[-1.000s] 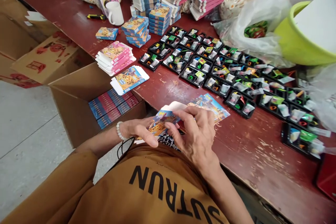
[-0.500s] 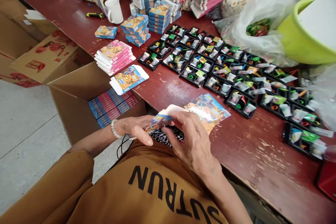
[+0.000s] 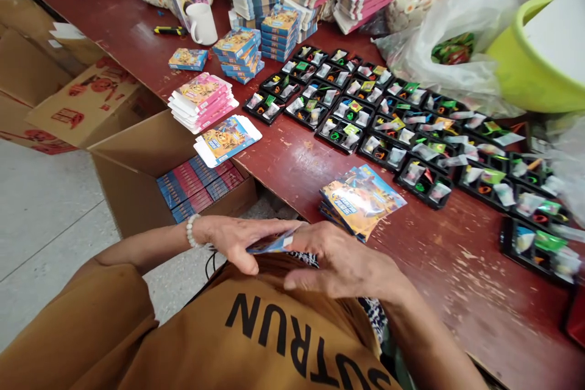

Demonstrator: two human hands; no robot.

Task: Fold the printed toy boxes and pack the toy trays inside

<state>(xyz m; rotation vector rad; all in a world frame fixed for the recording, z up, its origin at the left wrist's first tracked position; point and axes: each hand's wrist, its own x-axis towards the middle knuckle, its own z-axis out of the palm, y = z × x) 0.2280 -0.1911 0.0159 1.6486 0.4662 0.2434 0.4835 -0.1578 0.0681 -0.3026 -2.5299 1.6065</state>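
Note:
My left hand [image 3: 235, 241], with a beaded bracelet [image 3: 191, 231] on its wrist, and my right hand [image 3: 338, 265] press from either side on a small folded blue-and-yellow printed carton [image 3: 269, 245]. The carton lies nearly flat, and my fingers hide most of it. Just beyond my right hand, a small stack of flat printed cartons [image 3: 362, 201] lies on the red-brown wooden table [image 3: 461, 292], not touching either hand. Another flat carton blank [image 3: 227, 140] lies near the table edge.
Black trays of small bagged parts [image 3: 351, 116] cover the table's middle and right. Stacks of printed boxes [image 3: 237, 52], a white mug [image 3: 202, 24], plastic bags [image 3: 461, 42] and a lime-green tub [image 3: 525, 61] stand behind. An open cardboard box [image 3: 159, 170] of packed cartons sits left, below the table edge.
The small carton has dropped lower and now lies flatter between my hands. My right hand has left the flat stack, and the view has shifted slightly.

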